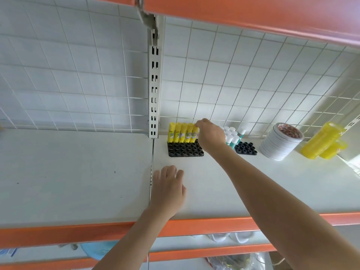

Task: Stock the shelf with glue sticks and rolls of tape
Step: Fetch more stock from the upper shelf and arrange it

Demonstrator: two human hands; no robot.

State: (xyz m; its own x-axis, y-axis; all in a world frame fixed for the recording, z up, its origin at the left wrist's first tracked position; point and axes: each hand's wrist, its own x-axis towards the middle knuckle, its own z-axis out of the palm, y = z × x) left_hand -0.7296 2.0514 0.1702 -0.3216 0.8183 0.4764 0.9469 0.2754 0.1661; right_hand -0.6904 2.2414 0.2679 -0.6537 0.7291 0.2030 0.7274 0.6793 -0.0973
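While your right hand (211, 136) reaches to the back of the white shelf (243, 184), its fingertips sit at the top of the rightmost yellow glue stick (194, 134), pinching or touching the cap; the curl of the fingers is turned away from you, so the grip itself cannot be told for sure. Your left hand (168, 189) lies flat and relaxed on the shelf surface nearer the front, fingers spread, holding nothing, well apart from the other hand.

Five yellow glue sticks (183, 135) stand upright in the back row of a black holder tray (185, 151), whose front rows of round sockets show unfilled. Just right of your right wrist, a cluster of white-capped glue sticks (232, 136) with teal bodies stands in a second, smaller black tray (245, 148), partly hidden by your hand.

Farther right, a stack of white tape rolls (280, 142) leans tilted on the shelf, and beyond it lie yellow tape packs (323, 142) near the wire grid back panel (253, 75). A slotted upright post (154, 90) splits the grid behind the shelf. Orange edging (194, 227) runs along the shelf's front lip, and another orange-edged shelf (253, 14) hangs overhead.
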